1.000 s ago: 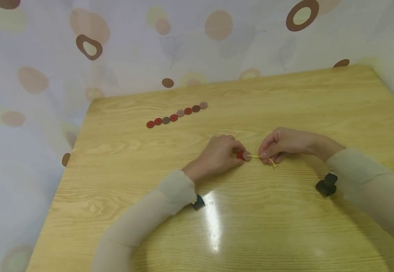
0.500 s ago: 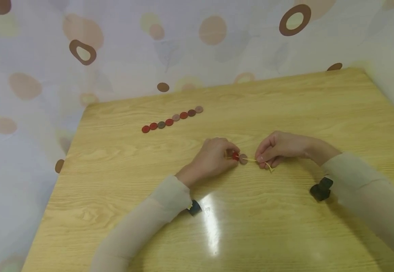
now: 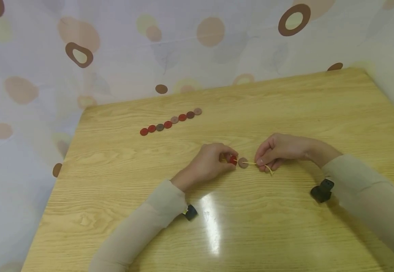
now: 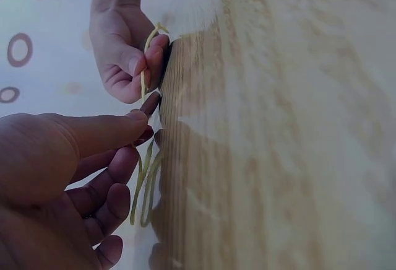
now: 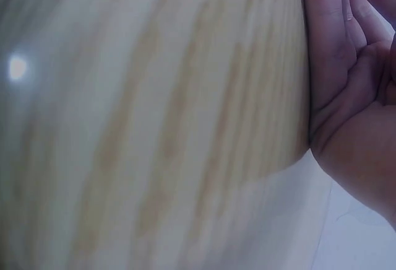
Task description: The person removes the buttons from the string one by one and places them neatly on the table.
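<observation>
My left hand [image 3: 208,162] pinches a red button [image 3: 233,160] between thumb and fingers. A yellow string [image 3: 251,163] passes through it and through a dull pink button [image 3: 243,163] just to its right, with a small gap between the two. My right hand [image 3: 282,149] pinches the string near its free end, which hangs below the fingertips. In the left wrist view, loops of the same string [image 4: 148,189] droop beneath the fingers of my left hand [image 4: 68,152]. The right wrist view shows only part of the right palm [image 5: 352,96], without the string.
Farther back on the wooden table [image 3: 268,219], several red, grey, pink and brown buttons [image 3: 168,124] lie in a slanting row. Behind the table's far edge hangs a patterned cloth [image 3: 122,45].
My left hand has drawn the red button leftward, and a gap has opened between it and the pink button. The right hand keeps its pinch on the string. The head view has shifted slightly.
</observation>
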A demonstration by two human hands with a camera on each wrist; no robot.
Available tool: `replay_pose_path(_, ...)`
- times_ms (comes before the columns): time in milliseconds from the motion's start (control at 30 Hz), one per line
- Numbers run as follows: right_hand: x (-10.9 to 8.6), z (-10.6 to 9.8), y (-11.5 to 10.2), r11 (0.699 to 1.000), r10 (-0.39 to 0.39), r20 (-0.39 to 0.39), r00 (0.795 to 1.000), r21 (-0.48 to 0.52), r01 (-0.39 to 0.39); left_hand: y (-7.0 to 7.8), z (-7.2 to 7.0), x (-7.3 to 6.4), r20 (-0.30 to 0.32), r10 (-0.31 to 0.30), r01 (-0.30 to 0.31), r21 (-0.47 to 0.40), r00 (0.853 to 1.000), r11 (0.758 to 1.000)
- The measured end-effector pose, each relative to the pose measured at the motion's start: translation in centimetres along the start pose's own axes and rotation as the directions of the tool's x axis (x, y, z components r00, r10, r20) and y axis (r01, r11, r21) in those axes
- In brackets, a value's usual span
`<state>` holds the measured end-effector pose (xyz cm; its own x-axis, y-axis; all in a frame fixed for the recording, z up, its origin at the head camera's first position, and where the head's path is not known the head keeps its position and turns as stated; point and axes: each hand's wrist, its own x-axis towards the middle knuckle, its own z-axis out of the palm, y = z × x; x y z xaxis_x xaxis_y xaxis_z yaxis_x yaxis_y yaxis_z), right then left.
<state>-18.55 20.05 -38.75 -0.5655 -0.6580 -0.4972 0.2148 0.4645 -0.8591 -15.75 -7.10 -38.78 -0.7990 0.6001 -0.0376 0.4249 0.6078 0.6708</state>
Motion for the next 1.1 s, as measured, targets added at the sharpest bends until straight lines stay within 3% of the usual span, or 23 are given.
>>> replay_pose_path(300,0.1,-0.3,-0.2,1.000,0.013,0.005,1.000,0.002,-0.013,-0.1,-0.3,-0.4,0.018,-0.014,0.016,-0.112,1.000,0.994)
replay_pose_path(1100,-0.1,-0.1,-0.3,1.000,0.018,0.007,1.000,0.016,-0.018,-0.3,-1.1,-1.0,0.027,-0.070,0.075,-0.259,0.997,0.963)
